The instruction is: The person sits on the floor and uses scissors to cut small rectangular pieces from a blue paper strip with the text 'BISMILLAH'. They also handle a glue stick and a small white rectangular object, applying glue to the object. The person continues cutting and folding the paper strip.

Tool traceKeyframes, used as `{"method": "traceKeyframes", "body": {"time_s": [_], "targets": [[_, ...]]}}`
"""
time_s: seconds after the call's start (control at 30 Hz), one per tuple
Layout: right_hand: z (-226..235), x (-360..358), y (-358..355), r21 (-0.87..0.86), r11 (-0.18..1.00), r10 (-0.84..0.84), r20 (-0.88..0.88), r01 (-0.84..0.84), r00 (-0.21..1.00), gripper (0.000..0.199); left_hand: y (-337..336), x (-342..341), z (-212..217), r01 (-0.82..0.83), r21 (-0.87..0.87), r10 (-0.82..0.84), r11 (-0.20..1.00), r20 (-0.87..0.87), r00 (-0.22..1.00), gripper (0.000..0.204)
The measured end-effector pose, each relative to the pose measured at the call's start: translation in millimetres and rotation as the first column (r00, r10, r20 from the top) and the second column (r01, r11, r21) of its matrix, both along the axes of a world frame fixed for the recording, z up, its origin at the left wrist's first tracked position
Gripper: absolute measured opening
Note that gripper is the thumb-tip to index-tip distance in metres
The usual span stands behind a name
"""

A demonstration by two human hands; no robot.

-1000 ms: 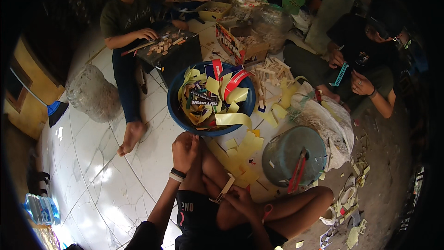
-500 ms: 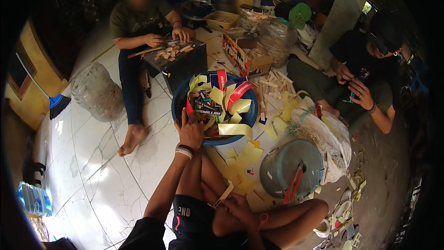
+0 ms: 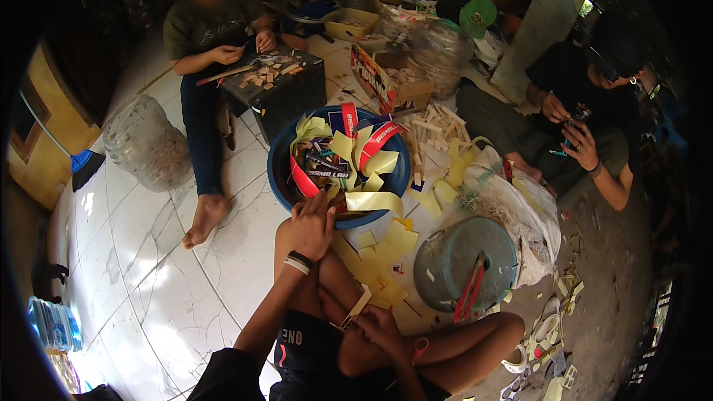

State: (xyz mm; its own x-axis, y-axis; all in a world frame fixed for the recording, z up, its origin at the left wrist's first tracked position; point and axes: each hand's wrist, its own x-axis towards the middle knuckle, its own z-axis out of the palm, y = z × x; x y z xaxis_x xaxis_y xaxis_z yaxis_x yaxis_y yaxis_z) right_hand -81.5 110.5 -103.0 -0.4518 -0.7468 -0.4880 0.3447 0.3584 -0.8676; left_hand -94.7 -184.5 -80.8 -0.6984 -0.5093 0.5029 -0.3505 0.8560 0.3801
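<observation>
A round blue plastic basin (image 3: 338,171) sits on the white marbled tile floor (image 3: 148,252) just in front of the person's knees, heaped with loose yellow, red and dark paper strips and wrappers (image 3: 349,160), some curling over its rim. The left hand (image 3: 310,226) reaches to the near rim with fingers spread open among the strips, a black and white band on its wrist. The right hand (image 3: 377,325) rests low between the legs, curled around a thin pale flat stick (image 3: 356,308). To the right of the basin lies an upturned grey-green round plastic tub (image 3: 464,263) with a red-handled tool (image 3: 470,289) across it, and yellow paper scraps (image 3: 394,245) litter the floor between the two. Beyond the basin stand an open cardboard box (image 3: 394,85) and a heap of pale wooden sticks (image 3: 434,126). A bulging clear plastic sack (image 3: 145,145) stands at the left. Two other people sit on the floor at the far left and far right, each busy with small pieces.
</observation>
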Motion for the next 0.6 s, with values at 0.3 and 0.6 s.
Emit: {"method": "traceKeyframes", "body": {"time_s": [0.3, 0.6], "targets": [[-18.3, 8.7, -6.0, -0.058, 0.997, -0.056, -0.232, 0.043, 0.971, 0.028, 5.7, -2.8, 0.8, -0.048, 0.015, 0.049, 0.999, -0.075, 0.996, 0.032], [-27.5, 15.1, -12.3, -0.011, 0.992, -0.111, -0.513, 0.122, 0.851, 0.025, 1.3, -32.3, 15.3, -0.004, 0.099, 0.011, 0.995, -0.067, 0.998, 0.022]]}}
